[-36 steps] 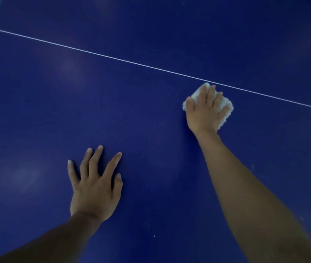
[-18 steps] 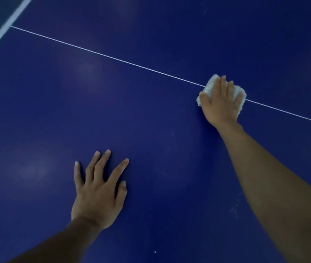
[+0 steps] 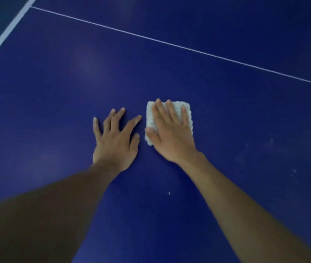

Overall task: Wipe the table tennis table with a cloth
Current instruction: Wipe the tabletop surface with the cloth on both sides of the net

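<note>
Presently the right hand [image 3: 171,133] presses the folded white cloth [image 3: 186,111] flat on the blue table [image 3: 55,92], fingers straight, slightly spread; the left hand [image 3: 114,141] braces just beside, fingers splayed. Advised: even palm pressure, overlapping strokes toward the pale specks [image 3: 245,154] rightward.

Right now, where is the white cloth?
Head view, centre: the cloth lies on the table under the right hand, just right of the left hand, nearer than the thin white line.

Right hand [image 3: 171,137] and cloth [image 3: 150,120] pulled back from the thin line [image 3: 169,43], now well short of it, close beside the left hand [image 3: 115,145], fingers spread flatter over the cloth, view swung left
</note>
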